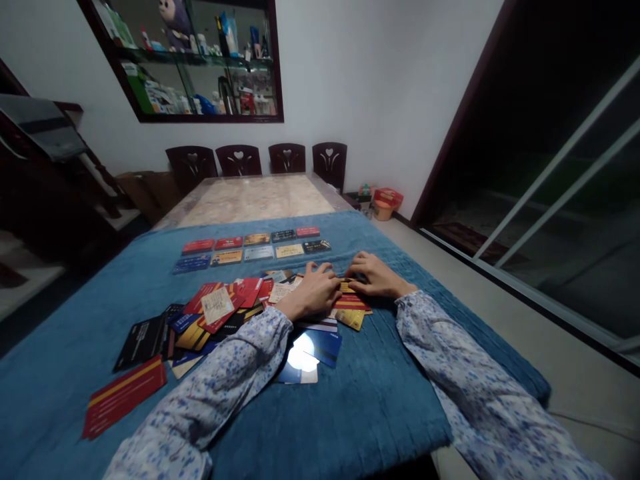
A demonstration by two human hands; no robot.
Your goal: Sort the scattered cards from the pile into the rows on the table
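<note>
A loose heap of plastic cards (235,307) in red, black, blue and gold lies on the blue cloth, and both hands reach into its right end. My left hand (316,291) rests over the heap with bent fingers, its fingertips down among the cards; what they grip is hidden. Close beside it, my right hand (377,275) is closed with thumb and fingers at the edge of a yellow card (347,286). Under the hands lie red striped cards and a gold card (351,318). Blue cards (325,347) sit nearer me, with bright glare on them.
Behind the heap, two rows of neat card stacks (259,253) stand on the blue cloth (380,400). Red cards (125,393) lie at the front left, black cards (143,340) behind them. Chairs (240,160) line the far table end. A sliding door is right.
</note>
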